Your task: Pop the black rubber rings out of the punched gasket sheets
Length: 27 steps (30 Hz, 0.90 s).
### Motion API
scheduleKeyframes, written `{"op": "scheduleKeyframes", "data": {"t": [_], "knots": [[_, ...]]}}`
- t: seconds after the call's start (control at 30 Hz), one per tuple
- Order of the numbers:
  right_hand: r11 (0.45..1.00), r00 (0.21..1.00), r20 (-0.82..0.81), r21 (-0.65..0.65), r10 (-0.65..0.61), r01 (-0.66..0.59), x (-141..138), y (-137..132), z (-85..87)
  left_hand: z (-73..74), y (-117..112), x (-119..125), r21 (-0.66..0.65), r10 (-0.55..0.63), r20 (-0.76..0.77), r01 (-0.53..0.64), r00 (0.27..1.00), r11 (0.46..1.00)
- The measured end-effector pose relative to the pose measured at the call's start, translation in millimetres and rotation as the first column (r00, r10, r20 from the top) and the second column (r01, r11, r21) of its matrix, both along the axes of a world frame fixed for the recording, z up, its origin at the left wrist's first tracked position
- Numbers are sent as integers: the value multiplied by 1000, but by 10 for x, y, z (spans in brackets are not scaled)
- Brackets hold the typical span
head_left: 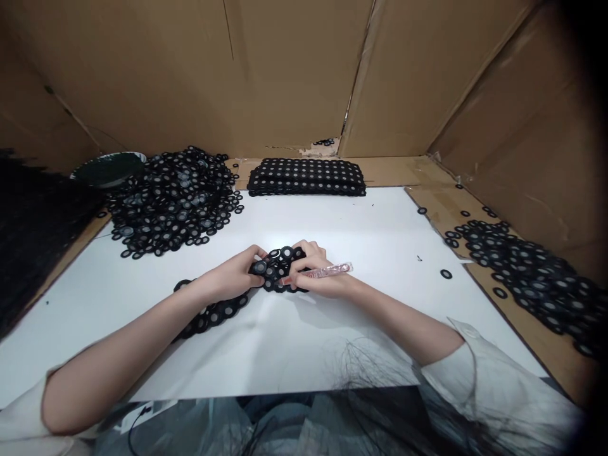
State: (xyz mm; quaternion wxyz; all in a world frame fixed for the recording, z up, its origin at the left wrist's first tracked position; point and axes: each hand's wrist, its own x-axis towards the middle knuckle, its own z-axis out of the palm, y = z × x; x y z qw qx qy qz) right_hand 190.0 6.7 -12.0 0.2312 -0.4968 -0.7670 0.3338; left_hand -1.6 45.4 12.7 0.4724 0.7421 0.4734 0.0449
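My left hand point(238, 273) pinches the left end of a bunched piece of joined black rings point(281, 271) at the middle of the white board. Between the fingers of my right hand point(317, 273) is a slim pen-like tool point(336, 270) with a clear pinkish handle. Its reddish tip points left at the rings, and whether it touches them I cannot tell. The right fingers also rest against the far edge of the piece. Under my left forearm lies a longer strip of joined black rings point(223, 311), partly hidden by the arm.
A big heap of loose black rings point(175, 202) stands at the back left beside a round bowl point(111, 170). A stacked ring mat point(308, 176) lies at the back. More loose rings point(536, 278) cover the cardboard on the right. Cardboard walls point(294, 76) enclose the white board point(380, 221).
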Motion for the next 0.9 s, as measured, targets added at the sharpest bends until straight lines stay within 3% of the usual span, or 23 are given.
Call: {"op": "scheduleKeyframes", "data": {"t": [0.2,0.3,0.47,0.7,0.8,0.9], "knots": [[982,992,3,141,-128,126,-97,-7,-147,-63,-111,1,173,34,-88,-18,996,985],[981,992,-9,147,-129,129,-108,-17,-189,-83,-132,-9,210,46,-92,-26,995,977],[978,992,6,168,-126,123,-104,-57,-199,-106,-132,8,162,165,-65,-152,984,975],[892,971,102,425,-218,155,-219,-100,-291,-54,-213,42,131,200,-38,-194,979,972],[894,971,106,421,-216,153,-231,-87,-273,-6,-192,26,16,171,-21,-171,985,985],[948,985,56,284,-164,142,-146,-32,-200,15,-122,-11,39,119,-33,-118,992,992]]}}
